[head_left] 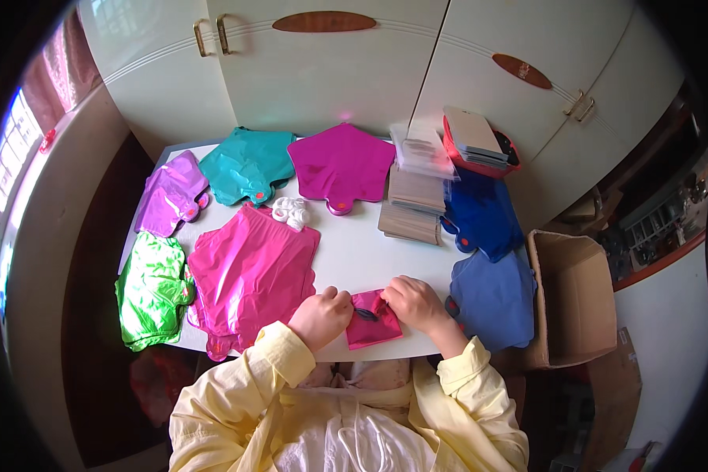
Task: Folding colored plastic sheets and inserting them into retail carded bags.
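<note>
A folded, shiny pink foil packet (374, 333) lies at the table's near edge, with a small dark piece (366, 315) on top. My left hand (322, 317) is closed at its left edge; whatever is between the fingers is hidden. With fingertips pinched, my right hand (414, 304) grips the packet's upper right corner. Left of my hands is a stack of large pink foil sheets (252, 271), which look like flat, uninflated balloons. A small bundle of white ribbon or string (291, 212) sits beyond that stack.
Around the white table (354, 263) lie flat foil piles: green (151, 291), lilac (169, 193), teal (248, 161), magenta (342, 161), dark blue (484, 212) and lighter blue (492, 299). Card stacks (413, 208) and a red basket (507, 161) stand back right. An open cardboard box (574, 299) adjoins the right edge.
</note>
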The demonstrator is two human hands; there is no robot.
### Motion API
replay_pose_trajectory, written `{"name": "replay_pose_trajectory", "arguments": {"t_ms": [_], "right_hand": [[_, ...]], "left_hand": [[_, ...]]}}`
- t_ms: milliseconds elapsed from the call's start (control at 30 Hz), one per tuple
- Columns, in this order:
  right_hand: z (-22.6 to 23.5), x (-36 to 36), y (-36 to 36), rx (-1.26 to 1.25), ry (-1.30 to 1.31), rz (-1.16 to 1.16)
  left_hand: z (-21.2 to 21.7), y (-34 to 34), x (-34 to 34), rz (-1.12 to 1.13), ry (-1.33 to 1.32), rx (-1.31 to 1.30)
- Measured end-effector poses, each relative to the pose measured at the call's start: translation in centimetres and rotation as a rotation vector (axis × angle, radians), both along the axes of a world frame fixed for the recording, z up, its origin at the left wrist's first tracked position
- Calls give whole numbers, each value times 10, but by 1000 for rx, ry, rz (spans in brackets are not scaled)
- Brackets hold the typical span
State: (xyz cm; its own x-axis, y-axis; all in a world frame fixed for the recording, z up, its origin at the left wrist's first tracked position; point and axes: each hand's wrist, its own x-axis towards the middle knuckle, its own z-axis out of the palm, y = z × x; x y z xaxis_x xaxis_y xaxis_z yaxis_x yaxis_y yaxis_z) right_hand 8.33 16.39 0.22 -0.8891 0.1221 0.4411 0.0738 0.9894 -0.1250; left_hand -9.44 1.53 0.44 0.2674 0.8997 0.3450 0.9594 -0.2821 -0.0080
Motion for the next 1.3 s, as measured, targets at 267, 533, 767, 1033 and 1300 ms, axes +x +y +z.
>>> {"name": "replay_pose_trajectory", "arguments": {"t_ms": [267, 533, 767, 1033, 1300], "right_hand": [[28, -11, -41, 75, -61, -281], [-9, -2, -63, 211, 26, -337], [-13, 1, -61, 226, 44, -301], [-14, 0, -57, 211, 70, -295], [-13, 0, -57, 186, 59, -297]], "left_hand": [[-6, -2, 6, 42, 122, 5], [-11, -3, 6, 35, 52, 44], [-15, -10, 5, 14, 71, 157], [6, -13, -5, -23, -135, -7], [0, -18, 18, 29, -211, -194]]}}
